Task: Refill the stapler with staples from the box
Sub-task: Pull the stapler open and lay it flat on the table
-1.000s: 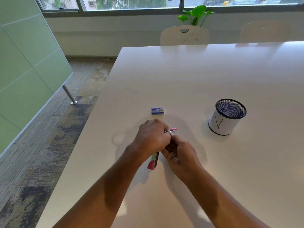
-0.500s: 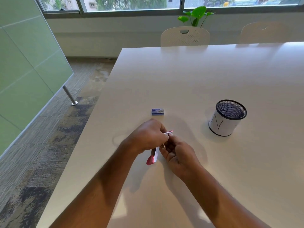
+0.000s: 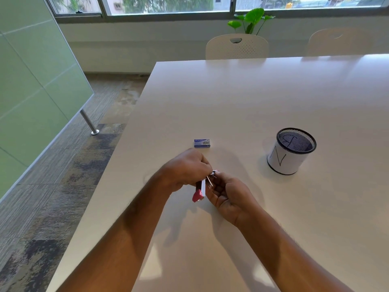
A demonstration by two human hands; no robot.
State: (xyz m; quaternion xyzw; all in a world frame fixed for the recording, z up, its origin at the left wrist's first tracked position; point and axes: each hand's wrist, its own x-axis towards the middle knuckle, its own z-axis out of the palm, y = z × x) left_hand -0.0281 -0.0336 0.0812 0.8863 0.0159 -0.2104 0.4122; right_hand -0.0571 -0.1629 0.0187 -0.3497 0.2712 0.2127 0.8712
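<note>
From the head camera we look down on a white table (image 3: 242,106) with both forearms reaching in from the bottom edge and meeting near its middle. The left hand (image 3: 186,168) has its fingers curled around the stapler (image 3: 200,191), which it holds above the table with the pink end pointing down and toward us and a white strip along its side facing right. The right hand (image 3: 228,193) sits just beside it, palm turned partly upward, its fingers curled in toward the upper end of the stapler, where a thin metal piece shows between the two hands; we think the fingertips are pinching that part, though it is too small and too covered by the knuckles to be sure. The two hands are touching or nearly so at that upper end. The box (image 3: 202,143) of staples, small and blue, lies flat on the table just beyond the left hand, apart from both hands, and looks closed. To the right, well apart from the hands, stands a round mesh cup (image 3: 290,152) with a white paper wrap marked with a dark letter. At the far edge of the table we see the backs of two white chairs (image 3: 236,47), a green plant (image 3: 250,20) behind them under the window, a green panel on the left, and patterned carpet on the floor.
</note>
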